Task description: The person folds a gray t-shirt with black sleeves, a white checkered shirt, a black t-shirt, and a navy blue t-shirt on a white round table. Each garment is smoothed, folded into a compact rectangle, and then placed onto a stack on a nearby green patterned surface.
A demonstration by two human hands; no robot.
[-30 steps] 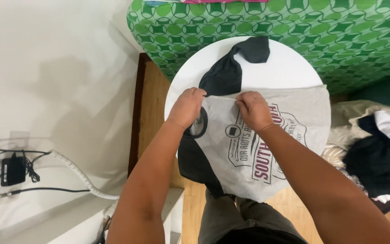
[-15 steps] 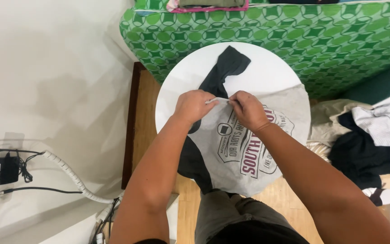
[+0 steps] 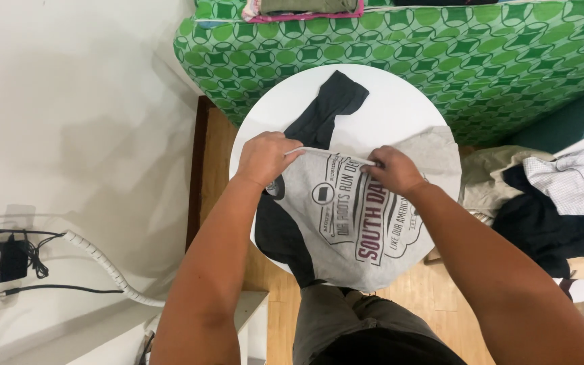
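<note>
Grey shirt (image 3: 366, 223) edge pinched between both fingers (image 3: 290, 154)

L hand (image 3: 265, 159) pinching top edge of grey tee (image 3: 359, 223) w/ dark sleeves | R hand (image 3: 390, 170) gripping same edge, further right | tee flat on round white table (image 3: 400, 108), one dark sleeve (image 3: 326, 111) stretched up | green patterned mattress (image 3: 441, 47) behind | clothes pile (image 3: 549, 203) at right

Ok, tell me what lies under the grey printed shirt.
The grey printed shirt lies on the round white table; both hands pinch its upper edge. Its black sleeve stretches over the tabletop. Anything under the shirt's body is covered.
</note>
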